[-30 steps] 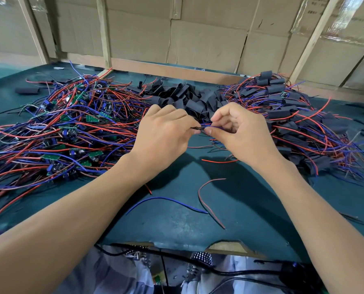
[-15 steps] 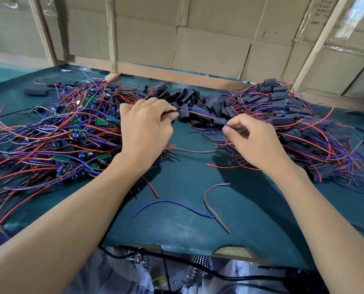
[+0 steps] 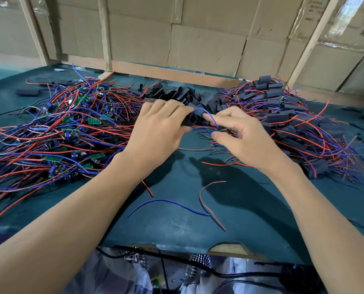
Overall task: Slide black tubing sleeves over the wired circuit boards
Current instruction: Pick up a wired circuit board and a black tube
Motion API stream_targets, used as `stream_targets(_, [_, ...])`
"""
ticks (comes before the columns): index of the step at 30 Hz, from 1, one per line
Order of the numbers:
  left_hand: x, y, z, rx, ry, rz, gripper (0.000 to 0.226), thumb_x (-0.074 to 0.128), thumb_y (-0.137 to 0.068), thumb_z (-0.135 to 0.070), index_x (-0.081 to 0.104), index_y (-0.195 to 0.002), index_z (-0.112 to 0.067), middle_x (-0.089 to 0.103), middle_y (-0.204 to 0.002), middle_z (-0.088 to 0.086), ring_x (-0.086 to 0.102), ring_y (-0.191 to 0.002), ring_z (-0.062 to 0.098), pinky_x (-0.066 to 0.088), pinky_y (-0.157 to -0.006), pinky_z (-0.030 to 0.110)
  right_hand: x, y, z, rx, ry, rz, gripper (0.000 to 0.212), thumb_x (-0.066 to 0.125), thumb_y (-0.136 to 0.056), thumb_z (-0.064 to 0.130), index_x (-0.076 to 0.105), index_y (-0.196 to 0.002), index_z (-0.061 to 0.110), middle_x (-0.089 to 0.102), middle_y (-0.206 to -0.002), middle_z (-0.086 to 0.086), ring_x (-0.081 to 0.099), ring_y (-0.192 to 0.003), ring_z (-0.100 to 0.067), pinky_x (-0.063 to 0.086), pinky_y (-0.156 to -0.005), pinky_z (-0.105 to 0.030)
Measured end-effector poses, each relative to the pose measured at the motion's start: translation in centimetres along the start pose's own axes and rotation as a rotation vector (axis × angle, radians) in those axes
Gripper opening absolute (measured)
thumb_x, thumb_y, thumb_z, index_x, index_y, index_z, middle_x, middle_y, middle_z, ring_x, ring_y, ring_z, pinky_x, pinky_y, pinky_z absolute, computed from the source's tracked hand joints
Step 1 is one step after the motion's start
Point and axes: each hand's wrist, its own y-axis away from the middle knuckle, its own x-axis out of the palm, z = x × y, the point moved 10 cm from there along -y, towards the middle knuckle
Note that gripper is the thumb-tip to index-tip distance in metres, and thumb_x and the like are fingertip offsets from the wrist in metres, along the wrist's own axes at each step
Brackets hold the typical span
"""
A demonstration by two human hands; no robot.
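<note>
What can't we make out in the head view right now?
- Board being sleeved: hidden by the left hand and black sleeve.
- Right hand fingertips: what they pinch besides the blue wire is too small to tell.
- Left wire pile: cut off by the left edge.
- Box print: too small to read.

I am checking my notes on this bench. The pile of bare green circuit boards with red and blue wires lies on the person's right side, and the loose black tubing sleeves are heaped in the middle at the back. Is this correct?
Not quite. In the head view the pile of bare green circuit boards with red and blue wires lies on the person's left side, not the right. The loose black tubing sleeves are indeed heaped in the middle at the back.
</note>
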Motion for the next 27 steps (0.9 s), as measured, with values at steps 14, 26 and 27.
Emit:
stream_targets(14, [-0.4,0.2,2.0,-0.109,0.120,-0.048,0.039,0.068,-0.092,-0.032,0.064,-0.127,-0.014,0.064,-0.122,0.002,0.056,-0.112,0.030,0.037,-0.093,0.040,-1.5,-0.3,-1.8,0.124,-0.226,-0.133,0.010,0.075,-0.091,0.022,0.077,-0.081,0.021,0.056,-0.057,0.014,0.039,-0.050,-0.004,0.035,-0.052,-0.014])
stream_targets(26, [-0.6,0.1,-2.2,0.155,0.118,-0.064,0.036,0.068,-0.093,-0.034,0.069,-0.122,-0.012,0.068,-0.116,0.003,0.062,-0.105,0.032,0.046,-0.088,0.045,0.3,-0.7,-2.2,0.132,-0.526,-0.047,0.015,0.074,-0.087,0.020,0.081,-0.099,0.025,0.068,-0.074,0.001,0.048,-0.062,-0.018,0.038,-0.051,-0.020])
stream_targets(27, [-0.6,0.0,-1.9,0.135,0.118,-0.067,0.037,0.068,-0.093,-0.034,0.068,-0.123,-0.012,0.068,-0.116,0.004,0.062,-0.105,0.033,0.046,-0.088,0.045,0.2,-0.8,-2.4,0.141,-0.546,-0.045,0.022,0.071,-0.086,0.015,0.082,-0.103,0.026,0.068,-0.077,-0.002,0.047,-0.069,-0.027,0.039,-0.053,-0.023])
